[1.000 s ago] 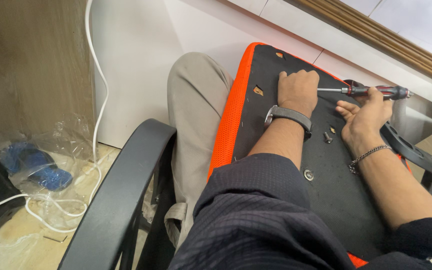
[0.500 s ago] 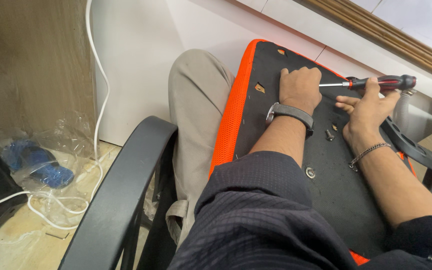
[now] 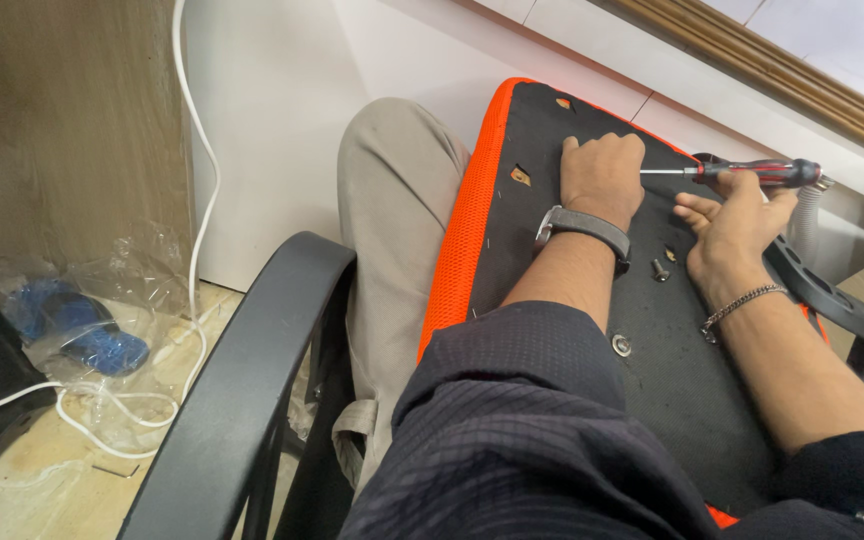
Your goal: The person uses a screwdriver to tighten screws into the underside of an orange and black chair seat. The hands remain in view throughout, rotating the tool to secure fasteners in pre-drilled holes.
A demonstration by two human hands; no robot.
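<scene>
An upturned chair seat [image 3: 692, 380] with a black underside and orange mesh edge rests against my knee. My left hand [image 3: 604, 172], a watch on its wrist, lies fist-down on the far part of the black underside. My right hand [image 3: 734, 222], a chain bracelet on its wrist, grips a screwdriver [image 3: 752, 172] with a red and black handle; its metal shaft points left toward my left hand and the tip is hidden behind it. A loose screw [image 3: 659, 268] stands on the black surface between my wrists. A washer-headed bolt [image 3: 621, 346] sits nearer me.
A black armrest [image 3: 252, 390] curves along the left of my leg, another [image 3: 837, 305] on the right. A white cable [image 3: 192, 200] hangs down the white wall to the floor, beside a clear plastic bag with blue parts [image 3: 72, 325]. Small slots [image 3: 520, 176] pierce the seat's underside.
My right hand has lifted the screwdriver up and to the right along the seat's far edge. My left hand has stayed in place.
</scene>
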